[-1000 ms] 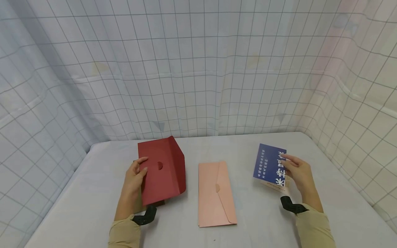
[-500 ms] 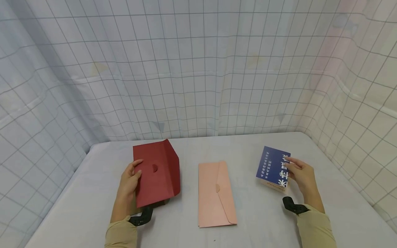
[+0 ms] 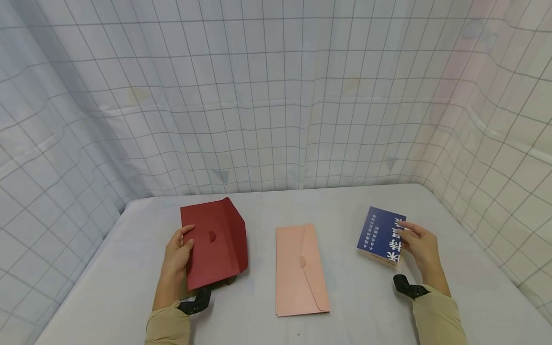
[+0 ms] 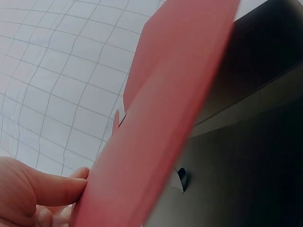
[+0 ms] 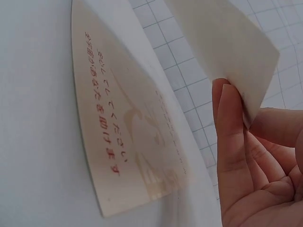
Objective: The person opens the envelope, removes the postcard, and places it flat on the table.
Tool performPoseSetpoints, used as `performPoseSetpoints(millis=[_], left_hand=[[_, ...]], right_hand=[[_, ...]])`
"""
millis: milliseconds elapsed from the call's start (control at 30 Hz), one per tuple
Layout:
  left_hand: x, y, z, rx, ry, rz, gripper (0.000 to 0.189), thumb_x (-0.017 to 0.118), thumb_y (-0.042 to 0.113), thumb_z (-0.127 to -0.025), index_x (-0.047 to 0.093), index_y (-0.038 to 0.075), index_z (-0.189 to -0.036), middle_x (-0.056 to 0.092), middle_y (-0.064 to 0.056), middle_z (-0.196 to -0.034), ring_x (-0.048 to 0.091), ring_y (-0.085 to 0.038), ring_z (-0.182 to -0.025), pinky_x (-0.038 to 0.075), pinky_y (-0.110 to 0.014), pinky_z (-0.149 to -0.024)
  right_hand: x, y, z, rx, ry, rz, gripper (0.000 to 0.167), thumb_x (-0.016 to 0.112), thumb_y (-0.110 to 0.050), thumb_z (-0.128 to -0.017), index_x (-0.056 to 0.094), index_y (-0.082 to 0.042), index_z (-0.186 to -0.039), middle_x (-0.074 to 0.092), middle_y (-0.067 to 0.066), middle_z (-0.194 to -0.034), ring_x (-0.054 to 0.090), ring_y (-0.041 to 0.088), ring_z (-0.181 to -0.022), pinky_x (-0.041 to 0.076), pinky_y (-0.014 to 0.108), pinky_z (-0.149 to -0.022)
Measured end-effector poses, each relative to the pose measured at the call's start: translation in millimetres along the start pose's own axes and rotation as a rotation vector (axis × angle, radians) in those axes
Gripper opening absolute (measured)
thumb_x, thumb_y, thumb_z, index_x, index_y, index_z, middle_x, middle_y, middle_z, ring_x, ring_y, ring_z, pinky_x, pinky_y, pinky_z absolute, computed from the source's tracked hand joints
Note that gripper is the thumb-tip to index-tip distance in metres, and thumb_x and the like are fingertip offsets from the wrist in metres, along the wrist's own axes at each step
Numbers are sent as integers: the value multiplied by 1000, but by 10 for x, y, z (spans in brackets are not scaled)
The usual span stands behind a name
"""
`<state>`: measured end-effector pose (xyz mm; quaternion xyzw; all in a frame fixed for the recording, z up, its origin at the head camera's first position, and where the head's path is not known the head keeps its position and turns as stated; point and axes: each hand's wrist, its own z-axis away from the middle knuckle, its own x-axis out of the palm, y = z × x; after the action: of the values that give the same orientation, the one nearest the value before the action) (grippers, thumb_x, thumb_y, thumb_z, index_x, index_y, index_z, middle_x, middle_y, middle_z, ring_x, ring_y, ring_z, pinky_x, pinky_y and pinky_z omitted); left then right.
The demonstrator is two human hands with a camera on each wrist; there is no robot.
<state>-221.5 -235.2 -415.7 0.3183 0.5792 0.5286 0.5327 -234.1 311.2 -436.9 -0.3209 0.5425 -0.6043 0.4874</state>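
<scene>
A red envelope (image 3: 207, 254), its flap folded out on the right, is tilted above the table at left. My left hand (image 3: 174, 254) pinches its left edge between thumb and fingers. Under it lies a dark olive envelope (image 4: 227, 165), mostly hidden in the head view. At right, my right hand (image 3: 423, 249) pinches the right edge of a blue card (image 3: 376, 235) with white characters. In the right wrist view the card's pale underside shows, above a beige card (image 5: 123, 156) with printed writing lying on the table.
A closed pink envelope (image 3: 297, 275) lies flat on the white table (image 3: 258, 326), between the two hands. Behind the table and along both sides hangs a white cloth (image 3: 276, 120) with a grid pattern.
My left hand has brought the red envelope left and nearer to me. My right hand has shifted slightly right and nearer with the blue card. The pink envelope has stayed put.
</scene>
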Motion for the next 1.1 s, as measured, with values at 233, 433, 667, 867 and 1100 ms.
performPoseSetpoints(millis=[233,433,667,867,1100], left_hand=[[3,2,8,-7,20,16,44,35,3,-98,34,7,-141,52,-13,-118,49,9,-73,42,-18,-68],[12,-6,8,-19,17,8,44,34,4,-98,33,7,-142,40,-26,-136,46,10,-75,40,-18,-70],[9,-32,-3,-34,11,-21,45,33,5,-98,32,8,-143,40,-25,-139,46,3,-83,38,-22,-75],[11,-45,-6,-38,10,-24,46,32,4,-98,30,7,-144,38,-27,-141,44,-16,-101,36,-26,-79],[5,-52,-12,-29,23,-96,44,36,3,-97,35,4,-141,42,-29,-136,47,-9,-91,38,-23,-74]], right_hand=[[4,30,-26,5,14,60,42,56,-20,-92,49,-8,-132,59,-28,-70,58,-6,-68,51,14,-63],[11,29,-13,17,35,95,46,56,-19,-93,46,-4,-135,57,-28,-67,56,-6,-66,50,14,-62],[10,31,-4,28,45,102,45,56,-18,-93,47,-3,-135,57,-28,-67,55,-6,-66,49,14,-61],[1,55,-21,30,48,120,44,56,-18,-93,48,-4,-134,56,-27,-67,55,-5,-66,49,14,-61],[-16,62,-25,40,60,160,45,56,-17,-93,47,-1,-134,55,-24,-67,54,-3,-65,48,16,-57]])
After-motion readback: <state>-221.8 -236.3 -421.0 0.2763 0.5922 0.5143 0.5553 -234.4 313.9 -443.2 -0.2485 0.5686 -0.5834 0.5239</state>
